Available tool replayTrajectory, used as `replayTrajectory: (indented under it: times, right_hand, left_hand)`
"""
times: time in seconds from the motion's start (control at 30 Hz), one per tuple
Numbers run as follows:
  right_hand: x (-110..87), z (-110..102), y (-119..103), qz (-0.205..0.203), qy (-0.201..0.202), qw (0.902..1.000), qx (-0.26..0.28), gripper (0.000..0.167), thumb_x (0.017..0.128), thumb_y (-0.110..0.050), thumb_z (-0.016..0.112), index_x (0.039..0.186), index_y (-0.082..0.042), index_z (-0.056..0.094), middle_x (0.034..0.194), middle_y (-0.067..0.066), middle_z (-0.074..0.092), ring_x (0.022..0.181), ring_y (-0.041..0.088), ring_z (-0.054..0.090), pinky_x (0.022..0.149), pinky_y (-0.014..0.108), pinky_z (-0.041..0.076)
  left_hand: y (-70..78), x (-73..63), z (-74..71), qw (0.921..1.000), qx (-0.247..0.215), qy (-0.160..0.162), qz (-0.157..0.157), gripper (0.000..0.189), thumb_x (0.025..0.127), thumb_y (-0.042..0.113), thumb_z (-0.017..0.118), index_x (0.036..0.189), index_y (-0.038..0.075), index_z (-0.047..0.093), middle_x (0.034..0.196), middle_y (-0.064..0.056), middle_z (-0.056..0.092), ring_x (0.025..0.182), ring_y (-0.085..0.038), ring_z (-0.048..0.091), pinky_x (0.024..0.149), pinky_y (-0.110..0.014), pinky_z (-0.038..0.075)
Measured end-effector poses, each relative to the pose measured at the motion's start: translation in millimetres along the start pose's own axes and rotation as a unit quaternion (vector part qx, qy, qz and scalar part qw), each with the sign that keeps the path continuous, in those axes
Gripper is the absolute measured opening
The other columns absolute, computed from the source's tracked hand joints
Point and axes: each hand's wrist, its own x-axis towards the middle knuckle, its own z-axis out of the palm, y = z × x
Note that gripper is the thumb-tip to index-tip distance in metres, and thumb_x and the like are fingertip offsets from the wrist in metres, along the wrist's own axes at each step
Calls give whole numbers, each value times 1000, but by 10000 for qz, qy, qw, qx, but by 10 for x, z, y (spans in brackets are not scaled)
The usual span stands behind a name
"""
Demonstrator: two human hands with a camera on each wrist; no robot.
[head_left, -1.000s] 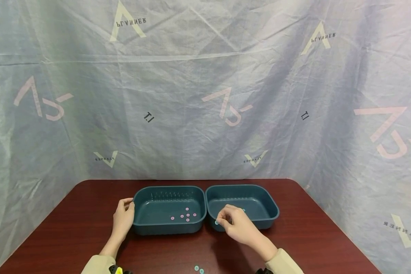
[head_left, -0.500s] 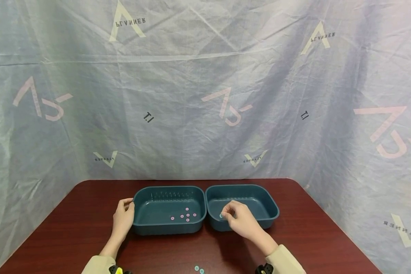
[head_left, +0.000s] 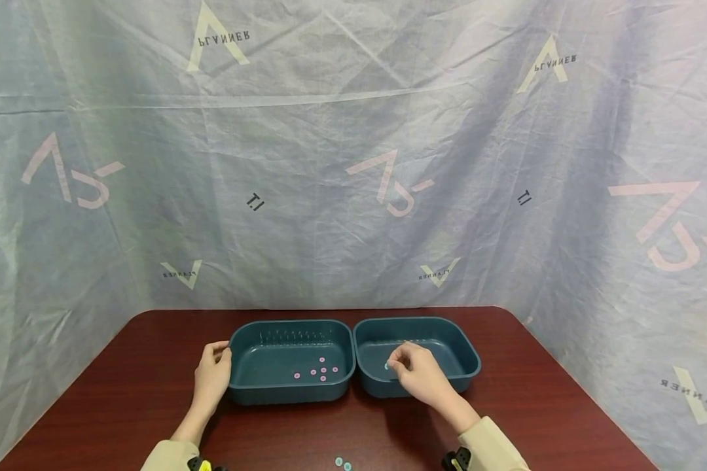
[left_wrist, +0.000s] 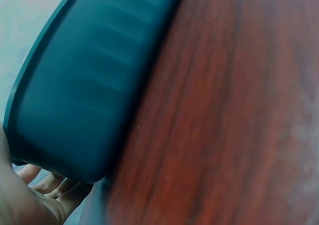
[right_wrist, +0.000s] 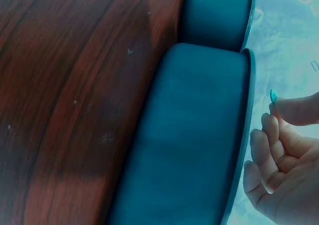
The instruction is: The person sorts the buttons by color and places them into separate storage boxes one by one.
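Observation:
In the head view, my right hand (head_left: 419, 373) is above the near side of the right dark teal bin (head_left: 471, 371), pinching a small teal button (head_left: 387, 366) between thumb and fingertips. The right wrist view shows this button (right_wrist: 273, 96) edge-on at the fingertips, with the other fingers loosely bent. My left hand (head_left: 212, 374) rests against the outer left end of the left dark teal bin (head_left: 289, 394). Several pink buttons (head_left: 323, 370) lie on that bin's floor, towards its right side. My right hand hides part of the right bin's inside.
Two teal buttons (head_left: 343, 464) lie on the dark red wooden table (head_left: 283, 435) at the front edge of view. Both bins stand side by side, touching or nearly so. A printed grey cloth (head_left: 306, 229) hangs behind and beside the table.
My right hand has moved right and slightly inward, from the right bin's near left rim to over its inside, still pinching the teal button. The left hand has stayed put.

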Motion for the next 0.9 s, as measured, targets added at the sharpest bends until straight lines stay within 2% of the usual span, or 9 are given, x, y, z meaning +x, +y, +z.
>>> replayTrajectory:
  times: [0.07,0.13,0.23,0.3,0.37,0.47,0.67,0.9]
  right_hand:
    - [8,5,29,56,17,10000,-7,11,87,-7,63,80,-15,64,71,-8,54,58,2,44,69,27,48]
    - [17,6,51,65,42,10000,-16,11,87,-7,63,79,-15,64,68,-9,54,56,2,44,85,35,49]
    - [25,3,79,127,89,9999,-24,12,87,-7,64,79,-15,64,66,-9,54,55,2,43,90,37,47]
    - [29,1,93,191,107,9998,-39,11,87,-7,64,78,-14,64,68,-8,54,56,3,44,77,30,49]
    - [33,0,112,298,117,9995,-78,12,87,-6,64,78,-14,64,71,-7,54,57,4,44,62,24,43]
    - [43,-2,143,459,117,9988,-101,12,87,-6,64,77,-13,64,72,-5,55,58,5,44,56,22,40]
    - [68,-15,196,624,160,9978,-175,11,86,-5,63,78,-10,65,71,-5,53,58,7,44,64,27,44]
    - [79,-21,251,759,271,9964,-247,9,86,-4,63,78,-9,65,71,-3,54,60,9,45,56,23,39]
  left_hand:
    - [0,1,-1,10000,0,-12,-1,47,102,28,27,137,-2,33,135,-29,41,124,-43,39,96,-56,34]
    - [2,1,0,10000,-2,-21,-8,47,102,28,27,137,-2,32,135,-29,40,124,-43,39,96,-56,34]
    - [8,-3,0,10000,5,-14,2,47,102,28,27,137,-3,33,135,-29,40,124,-43,39,95,-56,34]
    - [10,-6,-1,10000,2,-7,6,47,102,28,27,137,-3,33,135,-30,40,124,-43,39,95,-56,34]
    - [9,-8,-3,10000,-2,-6,10,47,102,28,27,137,-3,33,135,-29,40,124,-43,39,96,-56,34]
    - [9,-7,-6,10000,-16,1,-5,47,102,28,27,137,-2,33,135,-29,40,125,-43,39,96,-57,34]
    - [12,-3,-9,10000,-12,5,-12,47,102,28,27,137,-3,33,135,-29,41,124,-43,39,96,-57,34]
    - [10,-3,-8,10000,6,-13,-19,46,102,27,28,137,-3,33,135,-29,41,124,-43,39,96,-56,34]
